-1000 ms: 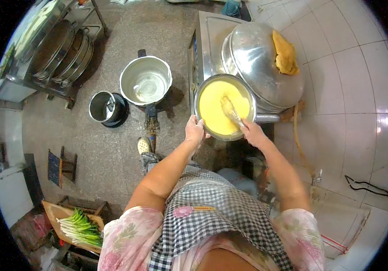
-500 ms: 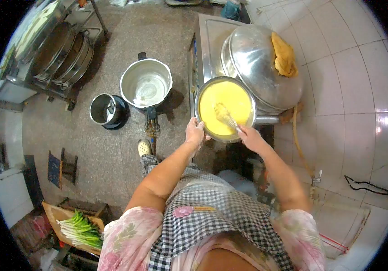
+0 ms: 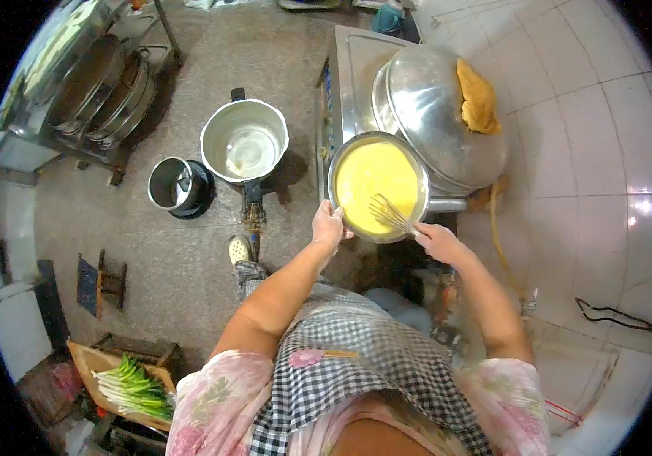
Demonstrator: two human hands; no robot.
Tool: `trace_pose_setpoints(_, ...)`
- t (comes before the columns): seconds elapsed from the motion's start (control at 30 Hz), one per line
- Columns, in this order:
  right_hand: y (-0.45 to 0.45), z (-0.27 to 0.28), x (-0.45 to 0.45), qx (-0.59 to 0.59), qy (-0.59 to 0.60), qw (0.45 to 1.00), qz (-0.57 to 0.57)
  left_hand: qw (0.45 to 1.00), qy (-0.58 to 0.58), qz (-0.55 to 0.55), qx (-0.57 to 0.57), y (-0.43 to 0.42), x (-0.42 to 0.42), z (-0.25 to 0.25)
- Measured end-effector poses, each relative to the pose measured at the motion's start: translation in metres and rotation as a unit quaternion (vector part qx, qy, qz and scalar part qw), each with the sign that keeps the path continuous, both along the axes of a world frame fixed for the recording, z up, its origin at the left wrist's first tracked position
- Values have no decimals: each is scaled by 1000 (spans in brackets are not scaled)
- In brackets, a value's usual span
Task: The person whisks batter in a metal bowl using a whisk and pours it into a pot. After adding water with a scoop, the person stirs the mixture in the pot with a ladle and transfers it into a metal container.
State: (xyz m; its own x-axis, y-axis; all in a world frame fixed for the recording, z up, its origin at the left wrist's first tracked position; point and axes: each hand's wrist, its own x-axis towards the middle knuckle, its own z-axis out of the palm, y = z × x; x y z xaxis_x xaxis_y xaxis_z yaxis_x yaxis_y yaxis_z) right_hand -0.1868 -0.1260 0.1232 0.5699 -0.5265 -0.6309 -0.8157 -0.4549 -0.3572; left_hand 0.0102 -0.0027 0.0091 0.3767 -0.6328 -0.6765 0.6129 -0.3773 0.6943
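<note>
A round metal bowl (image 3: 330, 178) holds smooth yellow batter (image 3: 378, 171) and sits at the corner of the steel stove, beside a large domed steamer lid (image 3: 432, 99). My left hand (image 3: 330, 224) grips the bowl's near-left rim, fingers closed on it. In my right hand (image 3: 440, 242), closed around the handle, is a wire whisk (image 3: 391, 213). Its wires lie over the batter near the bowl's near-right side, and their loops show plainly. The whisk slants from my right hand up to the left.
A large pot (image 3: 244, 143) stands on the floor to the left, next to a smaller metal pot (image 3: 172, 185). Spring onions (image 3: 134, 389) lie on a board at lower left. A yellow cloth (image 3: 478, 99) rests on the lid. Large steamer trays (image 3: 125, 99) sit on a rack.
My right hand has moved a little right and toward me. The whisk, batter-coated before and deeper in the bowl, now shows its bare wires nearer the rim. The left hand stays on the bowl.
</note>
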Motion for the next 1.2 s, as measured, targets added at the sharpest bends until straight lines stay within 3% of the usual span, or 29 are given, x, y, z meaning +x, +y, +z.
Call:
trace_pose_setpoints(0.33,-43,57,29,-236,196,934,184,1000,-11,1,-5,2,-1,-1)
trace_pose_setpoints(0.5,-68,78,38,-284,170,922,202,1000,-16,12,-3,2,-1,-4)
trace_pose_setpoints(0.7,-70,77,3,-193,146,954,178,1000,0,21,-10,3,-1,0)
trace_pose_setpoints(0.8,-59,89,9,-118,206,966,101,999,12,25,-20,2,-1,-7)
trace_pose_setpoints(0.83,-66,74,-6,-159,140,971,111,999,15,26,-20,3,-2,-5)
trace_pose_setpoints(0.93,-61,61,-12,-161,126,967,150,1000,5,12,-4,3,1,3)
trace_pose_setpoints(1.0,-45,58,-5,-77,129,979,141,1000,0,3,3,4,1,3)
trace_pose_setpoints(1.07,-40,28,-20,-64,58,987,136,1000,3,4,-5,3,0,-2)
trace_pose_setpoints(1.2,-14,14,-3,63,46,997,7,1000,8,10,-5,2,-2,-11)
